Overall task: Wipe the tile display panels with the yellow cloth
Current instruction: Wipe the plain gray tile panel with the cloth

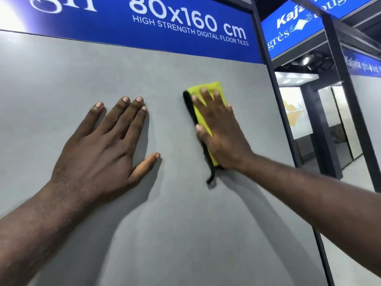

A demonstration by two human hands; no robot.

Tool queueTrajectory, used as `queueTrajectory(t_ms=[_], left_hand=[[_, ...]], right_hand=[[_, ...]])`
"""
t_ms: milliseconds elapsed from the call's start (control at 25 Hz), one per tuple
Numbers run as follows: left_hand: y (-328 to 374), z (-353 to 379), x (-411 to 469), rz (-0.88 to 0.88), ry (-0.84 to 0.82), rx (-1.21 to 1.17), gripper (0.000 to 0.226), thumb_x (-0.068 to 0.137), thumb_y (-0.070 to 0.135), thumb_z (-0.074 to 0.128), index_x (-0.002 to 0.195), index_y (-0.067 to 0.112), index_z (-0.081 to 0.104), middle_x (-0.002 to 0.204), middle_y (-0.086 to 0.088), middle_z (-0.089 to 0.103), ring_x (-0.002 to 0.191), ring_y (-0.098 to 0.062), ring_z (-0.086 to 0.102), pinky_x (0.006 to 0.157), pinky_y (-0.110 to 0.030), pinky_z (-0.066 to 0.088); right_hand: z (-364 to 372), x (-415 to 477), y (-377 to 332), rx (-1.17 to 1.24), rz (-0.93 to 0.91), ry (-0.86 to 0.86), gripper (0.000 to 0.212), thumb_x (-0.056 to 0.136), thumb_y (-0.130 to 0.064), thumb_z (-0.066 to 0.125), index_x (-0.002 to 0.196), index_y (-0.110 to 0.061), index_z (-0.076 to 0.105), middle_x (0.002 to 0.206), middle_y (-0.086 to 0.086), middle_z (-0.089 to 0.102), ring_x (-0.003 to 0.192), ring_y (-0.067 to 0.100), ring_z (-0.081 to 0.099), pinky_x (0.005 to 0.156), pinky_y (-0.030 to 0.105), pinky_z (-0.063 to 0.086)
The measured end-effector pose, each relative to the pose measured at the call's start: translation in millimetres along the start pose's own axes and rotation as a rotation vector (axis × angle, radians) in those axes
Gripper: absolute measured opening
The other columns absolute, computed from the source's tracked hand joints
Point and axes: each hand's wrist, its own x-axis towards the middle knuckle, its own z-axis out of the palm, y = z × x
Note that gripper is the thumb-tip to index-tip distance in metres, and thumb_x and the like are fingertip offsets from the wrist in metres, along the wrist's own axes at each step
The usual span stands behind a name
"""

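A large grey tile display panel (175, 223) fills most of the view and stands upright in front of me. My right hand (220, 131) presses a folded yellow cloth (208, 89) with a black edge flat against the panel's upper right part, fingers spread over it. A black strip of the cloth hangs out below the hand. My left hand (107, 145) lies flat on the panel to the left of the cloth, fingers apart, holding nothing.
A blue sign (144, 23) reading "80x160 cm" runs along the panel's top. A black metal frame post (274, 79) borders the panel on the right. Beyond it stand more display panels (296, 112) and blue signs (292, 32) along a grey floor.
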Motion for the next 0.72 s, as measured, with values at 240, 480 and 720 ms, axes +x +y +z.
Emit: queueTrajectory(t_ms=[240,480,720], left_hand=[[-4,-10,-16,-0.027,-0.044,0.019,0.092,0.104,0.067,0.034,0.171,0.006,0.022,0.180,-0.009,0.018,0.167,-0.026,0.016,0.135,-0.054,0.015],[0,-9,-19,-0.058,-0.050,0.047,0.092,0.103,0.065,0.037,0.172,0.008,0.018,0.181,-0.007,0.013,0.168,-0.024,0.011,0.136,-0.051,0.009],[-6,-12,-17,-0.021,-0.060,0.018,0.091,0.104,0.066,0.035,0.171,0.007,0.023,0.180,-0.009,0.017,0.167,-0.026,0.016,0.135,-0.054,0.015]], right_hand=[[-13,12,48,0.052,0.323,0.096,0.064,0.108,-0.051,0.029,0.168,-0.038,0.009,0.177,-0.011,-0.002,0.162,0.016,-0.009,0.128,0.061,0.006],[1,-31,24,-0.115,-0.268,-0.051,0.064,0.110,-0.048,0.034,0.167,-0.038,0.008,0.176,-0.012,-0.001,0.162,0.014,-0.008,0.131,0.047,0.003],[-19,51,24,0.021,0.169,0.043,0.065,0.108,-0.048,0.032,0.168,-0.036,0.010,0.177,-0.008,-0.002,0.163,0.019,-0.009,0.129,0.059,0.004]])
